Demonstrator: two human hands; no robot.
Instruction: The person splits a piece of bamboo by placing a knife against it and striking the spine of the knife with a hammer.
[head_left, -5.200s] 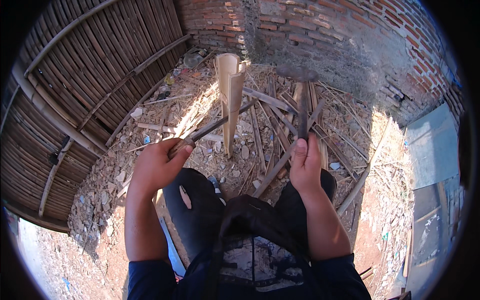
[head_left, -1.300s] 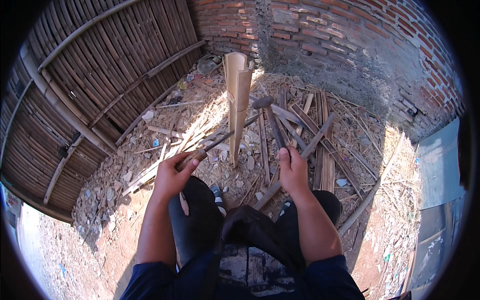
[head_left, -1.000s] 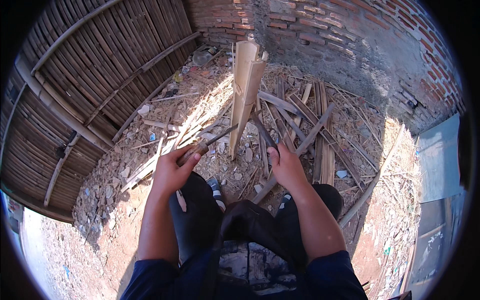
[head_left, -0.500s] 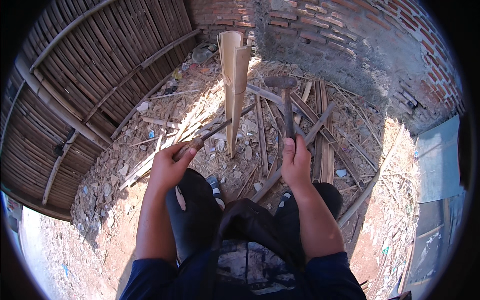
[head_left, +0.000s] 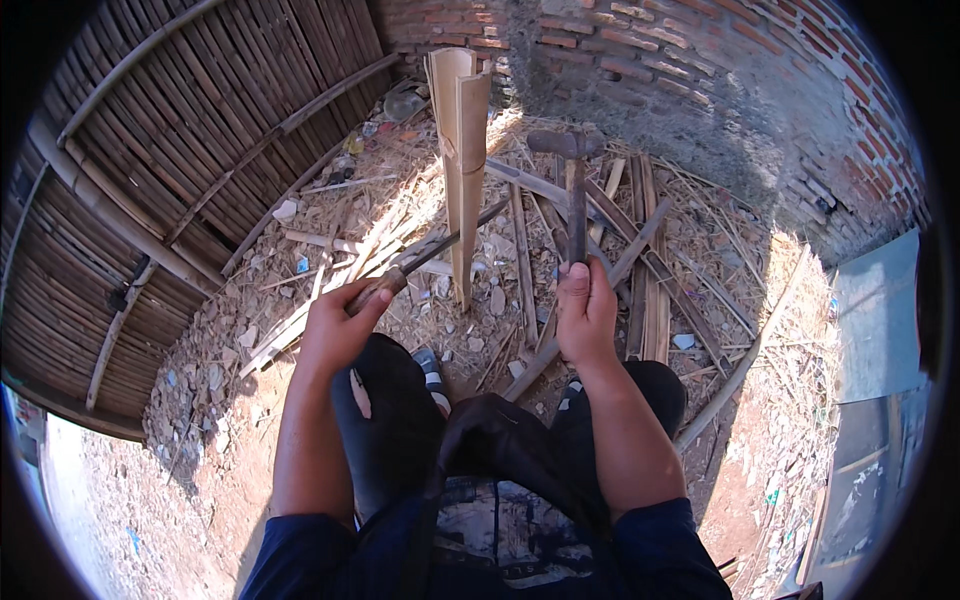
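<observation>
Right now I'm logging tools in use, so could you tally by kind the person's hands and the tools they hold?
Hands: 2 (left hand, right hand)
Wooden-handled blade: 1, in the left
Hammer: 1, in the right
Total: 4

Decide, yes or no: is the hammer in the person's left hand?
No: the right hand grips the hammer, while the left hand holds the wooden-handled blade.

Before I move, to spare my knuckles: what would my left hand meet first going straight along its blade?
Your left hand would probably meet the upright split bamboo, which the blade crosses; depth is unclear.
</observation>
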